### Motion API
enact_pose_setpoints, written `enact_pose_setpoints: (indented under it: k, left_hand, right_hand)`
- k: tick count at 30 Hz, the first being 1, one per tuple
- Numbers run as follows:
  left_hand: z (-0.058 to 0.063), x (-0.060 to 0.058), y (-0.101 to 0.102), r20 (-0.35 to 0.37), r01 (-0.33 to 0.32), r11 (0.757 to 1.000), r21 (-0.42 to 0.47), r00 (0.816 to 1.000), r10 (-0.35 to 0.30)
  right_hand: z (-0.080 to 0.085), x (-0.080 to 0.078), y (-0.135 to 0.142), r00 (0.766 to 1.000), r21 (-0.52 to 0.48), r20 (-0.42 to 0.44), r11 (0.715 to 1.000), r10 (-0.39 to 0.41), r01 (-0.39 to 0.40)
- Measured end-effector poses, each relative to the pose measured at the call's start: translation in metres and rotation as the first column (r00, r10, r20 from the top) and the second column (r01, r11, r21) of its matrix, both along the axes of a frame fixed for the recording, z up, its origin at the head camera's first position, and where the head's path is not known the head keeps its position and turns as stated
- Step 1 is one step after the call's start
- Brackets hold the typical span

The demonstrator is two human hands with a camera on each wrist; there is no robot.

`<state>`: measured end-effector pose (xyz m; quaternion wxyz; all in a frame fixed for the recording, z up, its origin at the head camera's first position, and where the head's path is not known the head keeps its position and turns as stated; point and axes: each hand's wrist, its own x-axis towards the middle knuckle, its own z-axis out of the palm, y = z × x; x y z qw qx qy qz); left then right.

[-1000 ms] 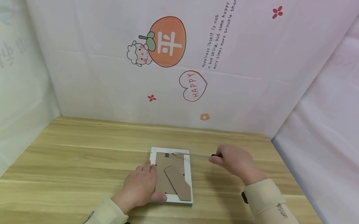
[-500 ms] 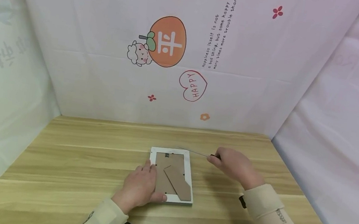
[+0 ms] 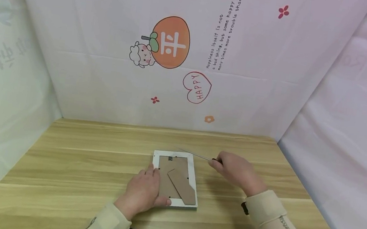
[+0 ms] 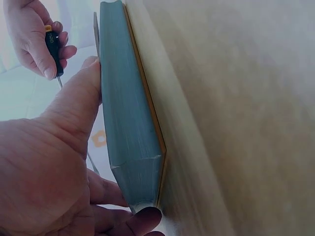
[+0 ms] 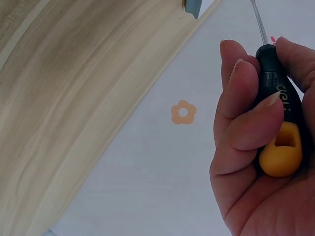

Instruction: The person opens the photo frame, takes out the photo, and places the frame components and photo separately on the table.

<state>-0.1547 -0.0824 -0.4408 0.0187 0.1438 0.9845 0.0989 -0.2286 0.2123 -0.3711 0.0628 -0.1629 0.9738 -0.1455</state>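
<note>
A white picture frame lies face down on the wooden table, its brown backing board and folded stand on top. Small black tabs line the backing's edges. My left hand holds the frame's near left corner, thumb over the near border and fingers at the left side. In the left wrist view the frame's side looks blue-grey. My right hand grips a screwdriver by its dark green and yellow handle. Its thin shaft points left, overlapping the frame's far border in the head view.
Wood-grain table top surrounds the frame on all sides. A white printed sheet rises behind the table's far edge, with more white sheets at left and right.
The screwdriver tip has lifted from the tab at the backing's far edge and swung away to the far border. My right hand shifts slightly left; the left hand and frame stay put.
</note>
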Motion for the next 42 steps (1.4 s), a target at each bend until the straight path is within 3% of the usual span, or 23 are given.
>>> enact_pose_setpoints:
  k: [22, 42]
  left_hand:
    - [-0.001, 0.007, 0.009, -0.076, -0.036, 0.995, -0.088, 0.997, 0.029]
    - [0.002, 0.012, 0.019, -0.129, -0.127, 0.981, -0.145, 0.986, 0.108]
  right_hand:
    - [-0.005, 0.004, -0.002, 1.0, 0.007, 0.009, 1.0, -0.029, 0.029]
    - [-0.006, 0.007, -0.003, 0.999, 0.008, -0.003, 0.999, -0.032, 0.032]
